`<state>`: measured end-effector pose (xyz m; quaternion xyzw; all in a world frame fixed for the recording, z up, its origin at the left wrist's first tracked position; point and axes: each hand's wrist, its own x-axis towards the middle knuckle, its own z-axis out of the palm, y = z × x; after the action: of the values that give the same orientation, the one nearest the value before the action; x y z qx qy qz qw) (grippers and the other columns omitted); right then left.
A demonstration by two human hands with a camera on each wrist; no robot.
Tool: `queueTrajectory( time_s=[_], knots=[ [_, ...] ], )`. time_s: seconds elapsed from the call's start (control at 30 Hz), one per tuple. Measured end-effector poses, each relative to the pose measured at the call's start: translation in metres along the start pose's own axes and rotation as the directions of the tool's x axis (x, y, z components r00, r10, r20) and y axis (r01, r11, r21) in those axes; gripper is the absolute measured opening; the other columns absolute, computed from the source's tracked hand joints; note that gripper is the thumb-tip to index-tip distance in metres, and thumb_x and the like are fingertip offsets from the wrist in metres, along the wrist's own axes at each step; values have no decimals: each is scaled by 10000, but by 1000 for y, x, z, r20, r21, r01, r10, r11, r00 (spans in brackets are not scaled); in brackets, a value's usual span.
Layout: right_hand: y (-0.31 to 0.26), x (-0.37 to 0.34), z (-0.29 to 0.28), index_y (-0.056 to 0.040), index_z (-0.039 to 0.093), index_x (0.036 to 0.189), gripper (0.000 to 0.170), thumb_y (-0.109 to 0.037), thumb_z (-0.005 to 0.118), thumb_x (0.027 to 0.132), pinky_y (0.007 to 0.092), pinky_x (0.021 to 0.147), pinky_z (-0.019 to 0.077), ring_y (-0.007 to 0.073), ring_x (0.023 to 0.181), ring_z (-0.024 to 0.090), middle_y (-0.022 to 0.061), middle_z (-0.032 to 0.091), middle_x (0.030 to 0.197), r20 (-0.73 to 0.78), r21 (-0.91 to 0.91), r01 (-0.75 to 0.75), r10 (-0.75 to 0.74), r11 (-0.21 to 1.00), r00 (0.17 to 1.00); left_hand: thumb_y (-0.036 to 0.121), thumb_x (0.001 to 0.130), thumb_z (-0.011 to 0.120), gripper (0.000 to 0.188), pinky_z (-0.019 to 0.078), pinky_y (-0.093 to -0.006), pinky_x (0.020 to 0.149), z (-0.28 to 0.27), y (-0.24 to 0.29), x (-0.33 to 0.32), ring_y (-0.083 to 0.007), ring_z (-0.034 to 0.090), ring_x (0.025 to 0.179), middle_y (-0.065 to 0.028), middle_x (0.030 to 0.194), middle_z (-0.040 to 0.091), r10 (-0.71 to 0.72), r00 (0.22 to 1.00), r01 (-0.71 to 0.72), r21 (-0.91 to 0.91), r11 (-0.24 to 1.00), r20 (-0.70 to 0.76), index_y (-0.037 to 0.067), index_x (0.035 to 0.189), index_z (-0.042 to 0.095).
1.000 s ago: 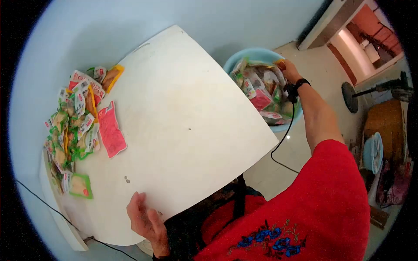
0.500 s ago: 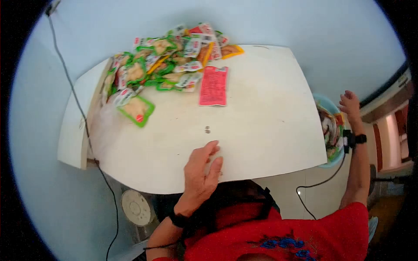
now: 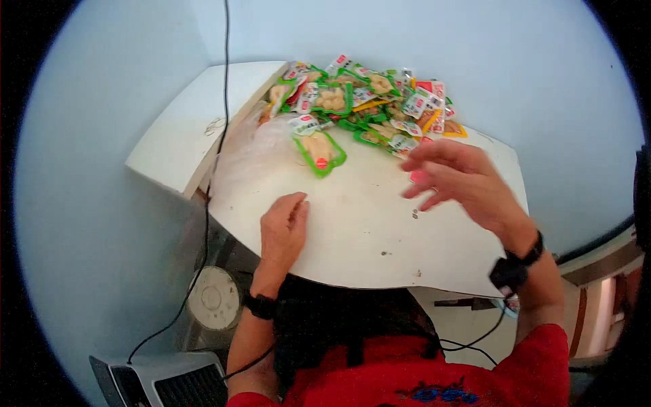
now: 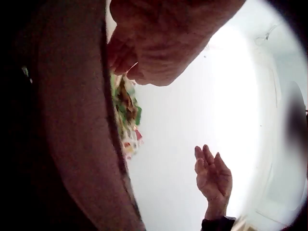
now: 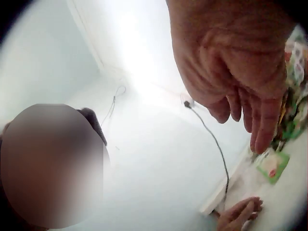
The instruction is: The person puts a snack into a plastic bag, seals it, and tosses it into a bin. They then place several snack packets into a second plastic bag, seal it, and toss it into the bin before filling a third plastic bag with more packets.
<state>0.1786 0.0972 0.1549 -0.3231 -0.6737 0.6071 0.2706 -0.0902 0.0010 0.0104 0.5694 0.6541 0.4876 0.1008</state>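
Observation:
My right hand [image 3: 464, 180] hangs over the right part of the white table [image 3: 339, 237], fingers spread and nothing in them. Beneath its fingertips a pink packet [image 3: 418, 176] shows only in part. Near the table's front left edge is my left hand [image 3: 283, 227], fingers loosely bent and holding nothing. Beyond it lies a green-edged clear packet [image 3: 320, 152] with pale food inside, in front of a pile of sealed food packets [image 3: 369, 102] against the wall. In the right wrist view, the right palm [image 5: 236, 62] and its fingers are bare.
A crumpled clear plastic bag [image 3: 247, 159] lies at the table's left, beside a raised white board [image 3: 183, 129]. A black cable [image 3: 226, 81] runs down the left side. Below the table stand a round white stool [image 3: 215, 298] and a grey appliance [image 3: 163, 380].
My right hand has left the basin of packets at the right, where it touched an orange packet, and come over the table without one. The head view has swung left.

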Motion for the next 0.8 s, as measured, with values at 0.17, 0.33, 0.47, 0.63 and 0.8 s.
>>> queueTrajectory(
  time_s=[0.17, 0.33, 0.47, 0.63, 0.8],
  knots=[
    [25, 108, 68, 33, 612, 1116, 377, -283, 640, 914, 289, 690, 570, 167, 863, 673, 115, 654, 1019, 85, -269, 95, -75, 958, 994, 140, 968, 579, 219, 504, -237, 713, -4, -29, 2, -101, 610, 782, -50, 888, 662, -343, 938, 265, -558, 787, -39, -50, 1051, 650],
    [56, 201, 110, 86, 636, 1029, 452, -324, 698, 849, 368, 806, 516, 236, 909, 657, 155, 671, 972, -12, -691, 290, -411, 663, 912, 119, 965, 574, 209, 506, -235, 705, -5, -30, 2, -103, 609, 760, -55, 858, 662, -309, 950, 247, -487, 838, -51, -54, 1054, 648],
    [71, 234, 119, 65, 654, 919, 369, -291, 705, 834, 377, 778, 482, 233, 825, 631, 143, 663, 828, -2, -783, 211, -342, 585, 940, 116, 965, 569, 210, 525, -250, 700, -5, -30, 2, -116, 624, 755, -75, 870, 668, -336, 940, 259, -519, 815, -60, -61, 1047, 648],
    [59, 231, 105, 1, 652, 834, 197, -195, 647, 853, 339, 591, 489, 205, 609, 604, 89, 634, 687, -196, -405, 514, -621, 756, 759, 132, 969, 564, 224, 544, -267, 707, -6, -26, 3, -134, 643, 777, -93, 900, 672, -373, 926, 288, -537, 793, -55, -60, 1051, 646],
    [19, 165, 83, 7, 581, 900, 173, -164, 555, 917, 349, 652, 570, 211, 757, 681, 118, 663, 907, -223, 401, 341, -270, 850, 937, 167, 1000, 492, 288, 554, -283, 720, -9, -24, 6, -166, 655, 818, -120, 983, 664, -400, 916, 304, -588, 750, -36, -72, 1109, 612]
  ],
)
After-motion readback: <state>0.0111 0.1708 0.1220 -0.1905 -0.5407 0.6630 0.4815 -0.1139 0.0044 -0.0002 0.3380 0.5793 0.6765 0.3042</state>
